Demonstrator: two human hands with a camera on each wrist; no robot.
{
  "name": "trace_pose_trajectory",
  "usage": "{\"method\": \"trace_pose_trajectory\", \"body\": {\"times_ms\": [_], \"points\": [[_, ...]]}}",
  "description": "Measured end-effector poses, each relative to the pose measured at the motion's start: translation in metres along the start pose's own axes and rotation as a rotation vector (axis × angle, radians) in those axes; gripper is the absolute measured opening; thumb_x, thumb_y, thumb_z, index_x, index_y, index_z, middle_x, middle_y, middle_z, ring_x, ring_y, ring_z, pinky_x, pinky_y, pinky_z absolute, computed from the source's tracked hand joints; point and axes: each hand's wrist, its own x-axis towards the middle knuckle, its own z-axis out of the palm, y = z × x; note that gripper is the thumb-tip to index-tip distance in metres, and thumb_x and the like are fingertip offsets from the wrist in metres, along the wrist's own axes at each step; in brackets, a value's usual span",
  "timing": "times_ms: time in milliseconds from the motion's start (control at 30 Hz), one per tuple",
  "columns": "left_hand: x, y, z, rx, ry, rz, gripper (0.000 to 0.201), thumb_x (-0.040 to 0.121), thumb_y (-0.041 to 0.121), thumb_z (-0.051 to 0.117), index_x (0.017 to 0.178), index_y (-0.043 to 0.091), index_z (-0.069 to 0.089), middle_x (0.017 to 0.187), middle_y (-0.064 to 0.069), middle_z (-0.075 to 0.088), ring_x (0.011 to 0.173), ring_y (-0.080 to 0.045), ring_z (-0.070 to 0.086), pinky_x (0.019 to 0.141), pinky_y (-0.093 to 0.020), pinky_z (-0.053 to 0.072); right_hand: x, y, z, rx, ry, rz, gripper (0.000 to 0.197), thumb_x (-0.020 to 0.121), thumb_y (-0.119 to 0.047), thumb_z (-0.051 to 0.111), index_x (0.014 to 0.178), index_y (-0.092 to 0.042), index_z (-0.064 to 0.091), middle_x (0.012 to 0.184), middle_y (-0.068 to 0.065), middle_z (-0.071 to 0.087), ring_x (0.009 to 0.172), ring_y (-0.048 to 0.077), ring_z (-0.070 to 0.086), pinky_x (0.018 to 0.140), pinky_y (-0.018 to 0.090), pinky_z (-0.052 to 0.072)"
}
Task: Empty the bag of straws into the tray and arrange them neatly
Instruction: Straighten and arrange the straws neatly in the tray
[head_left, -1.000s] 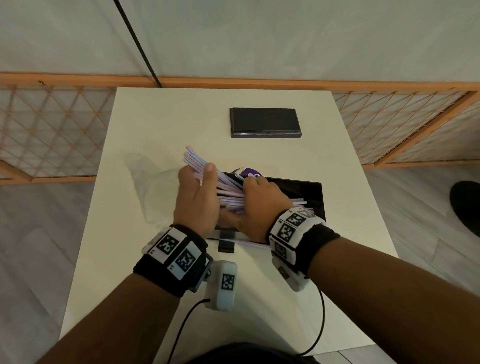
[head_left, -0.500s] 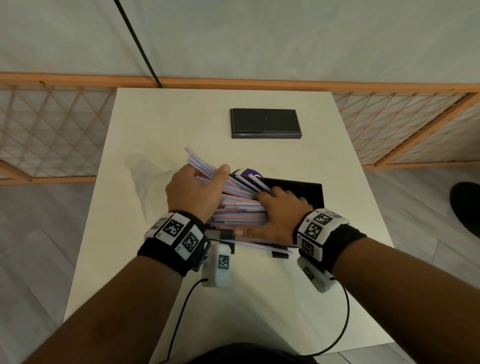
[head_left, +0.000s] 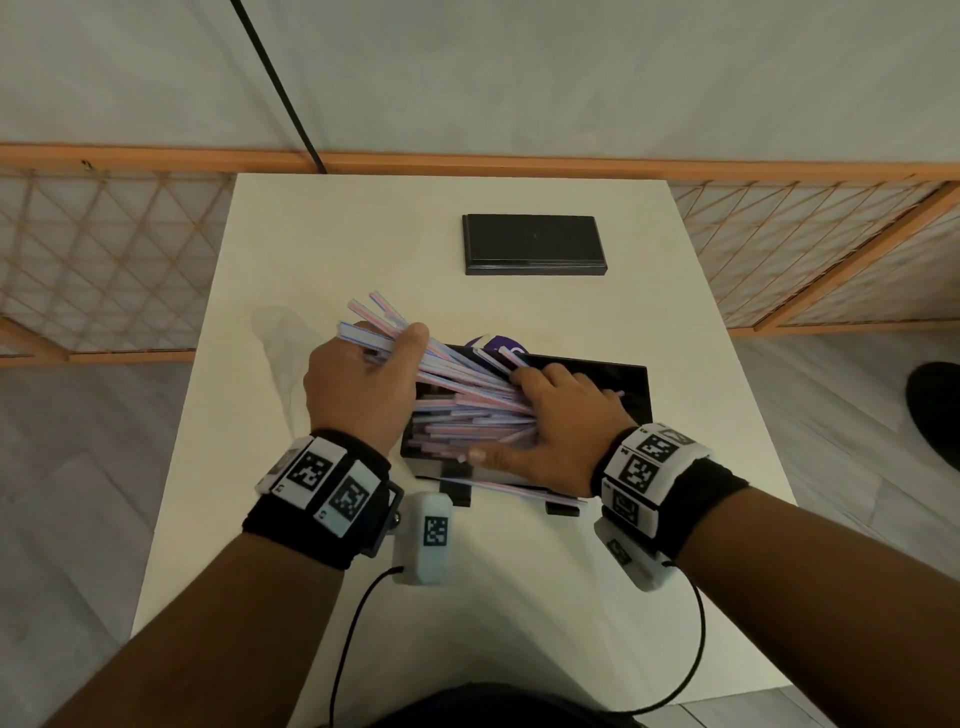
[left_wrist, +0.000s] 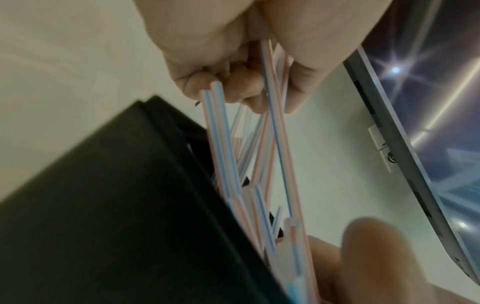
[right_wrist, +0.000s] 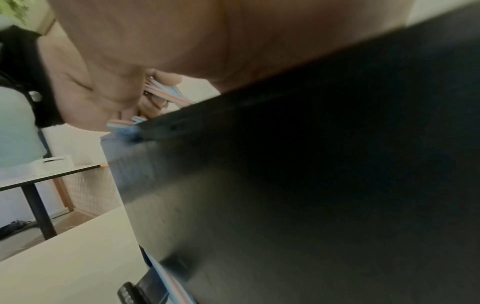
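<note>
Pink-and-blue striped straws (head_left: 467, 415) lie piled in the left end of a black tray (head_left: 631, 384) at the table's middle. My left hand (head_left: 384, 358) grips a fanned bundle of them at the tray's left end; their tips stick out up and left, above the table. The left wrist view shows my fingers (left_wrist: 241, 90) curled round the straws (left_wrist: 223, 144) beside the tray wall (left_wrist: 103, 205). My right hand (head_left: 550, 415) rests spread on the pile, thumb stretched along its near side. The right wrist view shows mostly palm (right_wrist: 233, 41) and tray (right_wrist: 311, 164).
An empty clear bag (head_left: 283, 358) lies left of the tray. A purple label (head_left: 493, 344) peeks from behind the tray. One loose straw (head_left: 519, 489) lies in front of it. A black flat box (head_left: 535, 244) sits at the back of the white table (head_left: 519, 597).
My left hand turned from lying over the straws to gripping a bundle and raising its left end. My right hand slid to the right along the pile.
</note>
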Motion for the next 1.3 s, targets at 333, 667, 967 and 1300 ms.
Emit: {"method": "trace_pose_trajectory", "body": {"times_ms": [333,667,967,1300], "points": [[-0.022,0.026,-0.001,0.261,-0.018,0.253,0.041,0.092,0.044,0.066,0.066,0.013,0.060,0.054,0.012,0.049,0.056,-0.016,0.050,0.060,-0.028,0.031,0.002,-0.011,-0.003,0.020,-0.001,-0.048,0.090,0.075,-0.086,0.037,0.145,-0.029,0.031,0.137,-0.001,0.047,0.123,0.026,0.048,0.104,0.053,0.038],[-0.030,0.048,-0.016,0.210,0.012,0.525,0.032,0.085,0.042,0.069,0.065,0.017,0.070,0.054,0.010,0.060,0.063,-0.011,0.059,0.053,-0.024,0.042,0.017,-0.025,-0.001,0.239,0.176,-0.226,0.073,0.072,-0.071,0.031,0.127,-0.026,0.048,0.108,0.000,0.058,0.098,0.022,0.054,0.085,0.046,0.051],[-0.015,0.038,-0.021,-0.122,0.010,0.198,0.034,0.074,0.052,0.072,0.076,0.018,0.069,0.064,0.000,0.069,0.059,-0.025,0.068,0.060,-0.050,0.058,0.015,-0.033,-0.018,0.169,0.330,-0.242,0.032,0.095,-0.044,0.054,0.097,-0.013,0.060,0.084,0.007,0.066,0.076,0.031,0.059,0.072,0.041,0.049],[-0.009,0.028,-0.011,-0.232,0.013,0.270,0.027,0.089,0.047,0.055,0.107,0.028,0.061,0.109,-0.001,0.067,0.085,-0.001,0.059,0.075,-0.013,0.044,0.009,-0.025,-0.021,-0.141,0.234,-0.172,0.029,0.099,-0.045,0.044,0.117,-0.024,0.053,0.094,0.000,0.065,0.085,0.030,0.059,0.072,0.033,0.033]]}}
